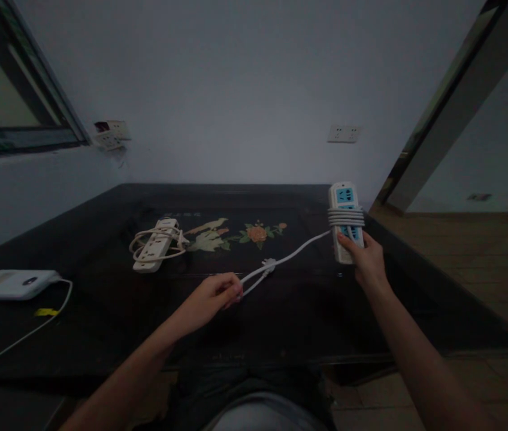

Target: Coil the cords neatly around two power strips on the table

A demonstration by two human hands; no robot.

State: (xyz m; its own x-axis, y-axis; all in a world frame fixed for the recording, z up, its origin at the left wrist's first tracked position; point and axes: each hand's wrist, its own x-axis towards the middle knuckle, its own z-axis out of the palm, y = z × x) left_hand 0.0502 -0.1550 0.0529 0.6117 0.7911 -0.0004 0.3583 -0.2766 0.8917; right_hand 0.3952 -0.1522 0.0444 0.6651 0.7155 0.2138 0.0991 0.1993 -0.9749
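My right hand (368, 257) grips the lower end of a white power strip (344, 245) with blue socket faces, tilted up at the table's right side. Several turns of its white cord (303, 245) are wound around the strip's middle. From there the cord runs left to my left hand (222, 290), whose fingers are closed on a doubled-back part of it. The cord's plug (269, 264) hangs beside the cord between my hands. A second white power strip (153, 248), with its own cord looped loosely about it, lies on the table to the left.
The dark glossy table (281, 323) bears a painted flower and bird design. A white power bank (15, 284) with a thin cable sits at the left, near a yellow scrap (46, 312). Wall sockets (344, 133) are set in the wall behind.
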